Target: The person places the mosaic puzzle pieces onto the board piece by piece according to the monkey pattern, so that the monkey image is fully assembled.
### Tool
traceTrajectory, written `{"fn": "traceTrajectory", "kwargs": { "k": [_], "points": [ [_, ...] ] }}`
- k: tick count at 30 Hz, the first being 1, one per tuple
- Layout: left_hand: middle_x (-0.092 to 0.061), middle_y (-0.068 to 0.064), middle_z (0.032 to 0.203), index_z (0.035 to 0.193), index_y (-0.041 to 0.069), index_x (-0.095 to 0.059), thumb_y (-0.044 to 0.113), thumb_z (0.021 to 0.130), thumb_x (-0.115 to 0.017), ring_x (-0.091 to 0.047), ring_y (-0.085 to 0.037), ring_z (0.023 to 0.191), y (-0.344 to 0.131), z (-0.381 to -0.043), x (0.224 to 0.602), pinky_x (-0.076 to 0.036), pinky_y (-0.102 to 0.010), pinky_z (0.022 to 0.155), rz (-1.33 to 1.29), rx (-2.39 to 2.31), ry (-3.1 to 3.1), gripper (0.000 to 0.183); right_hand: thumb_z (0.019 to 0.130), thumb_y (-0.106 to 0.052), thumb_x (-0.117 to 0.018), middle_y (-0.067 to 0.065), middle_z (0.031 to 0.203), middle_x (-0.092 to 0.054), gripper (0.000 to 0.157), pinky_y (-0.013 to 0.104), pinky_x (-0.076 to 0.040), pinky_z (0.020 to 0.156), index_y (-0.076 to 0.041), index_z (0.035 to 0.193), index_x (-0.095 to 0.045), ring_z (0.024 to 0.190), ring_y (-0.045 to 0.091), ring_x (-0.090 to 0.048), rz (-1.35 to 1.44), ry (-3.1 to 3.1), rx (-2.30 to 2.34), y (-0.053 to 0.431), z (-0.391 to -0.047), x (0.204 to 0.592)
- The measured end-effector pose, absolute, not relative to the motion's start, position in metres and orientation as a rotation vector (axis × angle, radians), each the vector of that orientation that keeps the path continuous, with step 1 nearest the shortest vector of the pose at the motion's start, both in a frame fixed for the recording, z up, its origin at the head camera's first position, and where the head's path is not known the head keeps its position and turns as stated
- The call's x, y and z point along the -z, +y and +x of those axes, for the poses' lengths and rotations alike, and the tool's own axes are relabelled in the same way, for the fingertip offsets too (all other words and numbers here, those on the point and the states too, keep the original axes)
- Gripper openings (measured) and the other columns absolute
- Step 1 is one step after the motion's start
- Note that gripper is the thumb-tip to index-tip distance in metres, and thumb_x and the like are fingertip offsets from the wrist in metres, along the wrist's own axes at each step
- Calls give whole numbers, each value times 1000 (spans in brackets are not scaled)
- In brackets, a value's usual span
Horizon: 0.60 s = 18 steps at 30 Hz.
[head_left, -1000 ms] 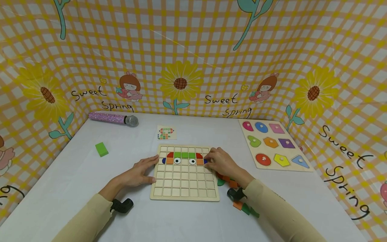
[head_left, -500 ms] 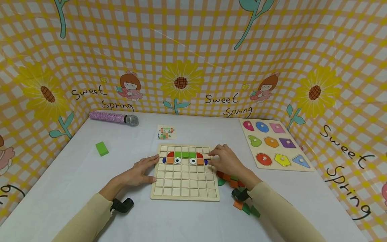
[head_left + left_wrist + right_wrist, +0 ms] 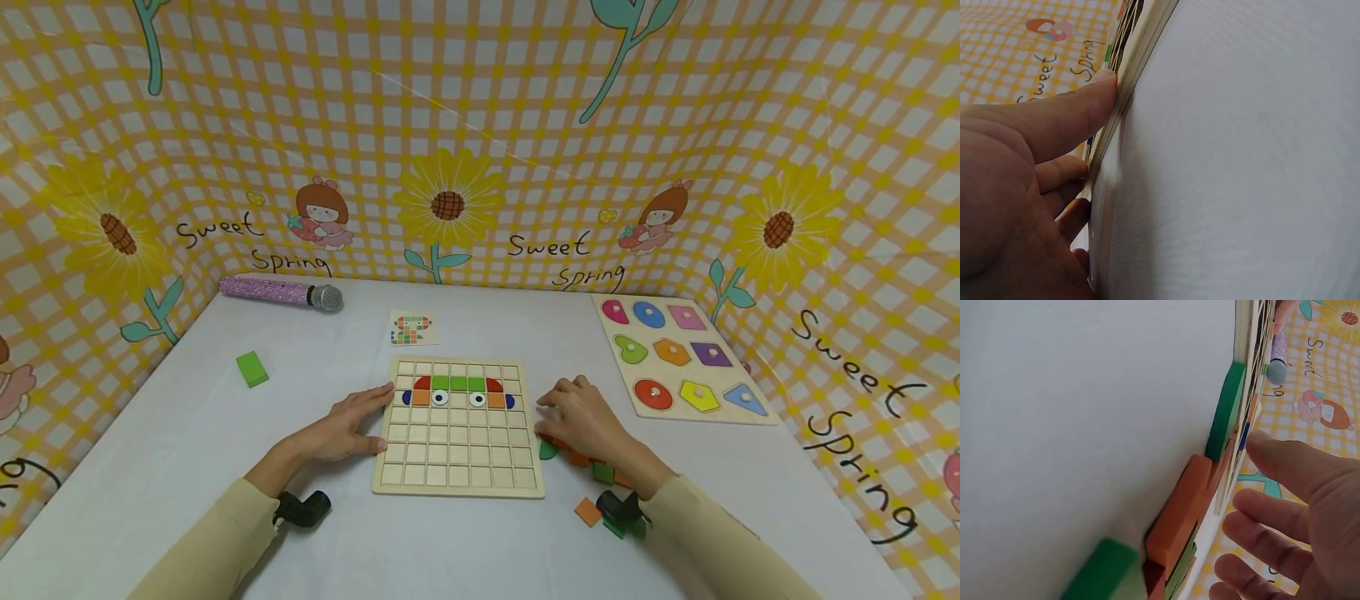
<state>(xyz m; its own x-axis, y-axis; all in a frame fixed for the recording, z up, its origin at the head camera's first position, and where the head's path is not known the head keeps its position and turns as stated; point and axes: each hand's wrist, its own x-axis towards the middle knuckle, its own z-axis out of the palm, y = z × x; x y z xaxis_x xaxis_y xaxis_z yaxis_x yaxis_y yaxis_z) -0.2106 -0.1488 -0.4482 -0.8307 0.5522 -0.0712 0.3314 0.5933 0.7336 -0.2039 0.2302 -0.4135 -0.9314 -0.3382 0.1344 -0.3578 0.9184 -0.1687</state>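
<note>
A wooden grid board [image 3: 457, 454] lies in the middle of the table. Its upper rows hold green squares [image 3: 458, 384], red corner pieces [image 3: 493, 385], orange squares, two eye discs [image 3: 477, 399] and a blue half-round piece [image 3: 511, 402] at each end. With fingers extended, my left hand [image 3: 337, 432] touches the board's left edge; in the left wrist view the thumb [image 3: 1082, 115] rests against that edge. My right hand [image 3: 585, 421] hovers just off the right edge, fingers loosely bent and holding nothing. Beneath it are loose pieces, including a green one [image 3: 1227, 412] and an orange one [image 3: 1179, 512], partly hidden by the hand.
Behind the board lies a small pattern card [image 3: 413, 327]. A green block [image 3: 252, 370] and a glittery microphone [image 3: 281, 294] are at the left. A shape puzzle board [image 3: 705, 400] occupies the right back. More loose pieces, one an orange square [image 3: 588, 512], lie near the right wrist.
My right hand has let go of the blue half-round piece at the row's right end and moved right, off the board, over the loose pieces. The left hand stays put.
</note>
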Motion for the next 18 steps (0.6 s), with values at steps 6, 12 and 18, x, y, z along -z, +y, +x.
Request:
{"fn": "traceTrajectory", "kwargs": {
  "k": [6, 12, 18],
  "points": [
    [-16, -7, 160, 149, 8, -28, 26, 84, -69, -10, -40, 145, -149, -210, 448, -6, -65, 112, 718, -1081, 2530, 78, 73, -38, -79, 4, 96, -65, 39, 28, -37, 69, -10, 99, -74, 83, 19, -45, 582, -2967, -229, 233, -200, 415],
    [-16, -8, 159, 148, 7, -28, 25, 84, -69, -10, -40, 145, -149, -210, 447, -6, -64, 113, 725, -1083, 2534, 78, 70, -38, -81, 2, 92, -65, 39, 27, -35, 67, -12, 98, -74, 80, 16, -44, 609, -2957, -210, 236, -195, 415],
    [-16, -7, 160, 148, 7, -28, 26, 84, -69, -11, -40, 145, -149, -211, 448, -7, -64, 113, 723, -1082, 2535, 78, 70, -36, -81, 1, 93, -65, 34, 29, -37, 69, -14, 94, -75, 82, 17, -44, 636, -2960, -217, 244, -192, 416]
  ]
}}
